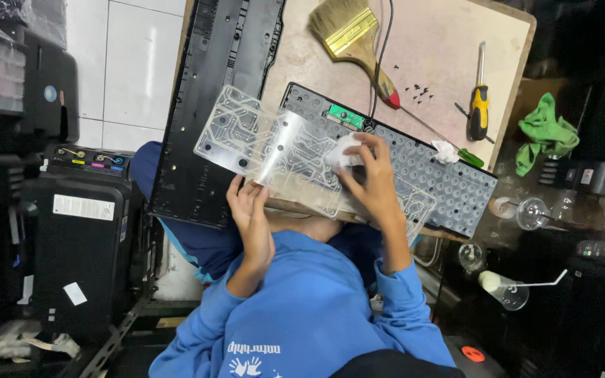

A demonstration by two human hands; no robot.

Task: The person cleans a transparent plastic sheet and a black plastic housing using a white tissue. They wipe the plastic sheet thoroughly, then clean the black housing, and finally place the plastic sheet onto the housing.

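Observation:
My left hand (250, 213) grips the near edge of a clear plastic keyboard membrane sheet (260, 140) and holds it tilted over my lap. On the sheet's right part, my right hand (372, 178) presses a small white wipe (343, 150). Under the sheet lies an opened black keyboard base (442, 178) covered with rubber domes. A small green circuit board (345, 117) with a black cable sits at its far edge. The keyboard's black cover (211, 105) leans at the left.
On the wooden board (442, 63) are a paintbrush (350, 31), a yellow-and-black screwdriver (479, 105), a green-handled screwdriver (467, 155), loose screws (420, 91) and a crumpled tissue (446, 150). A green cloth (546, 133) and clear bottles (504, 288) are on the right, a black printer (78, 231) on the left.

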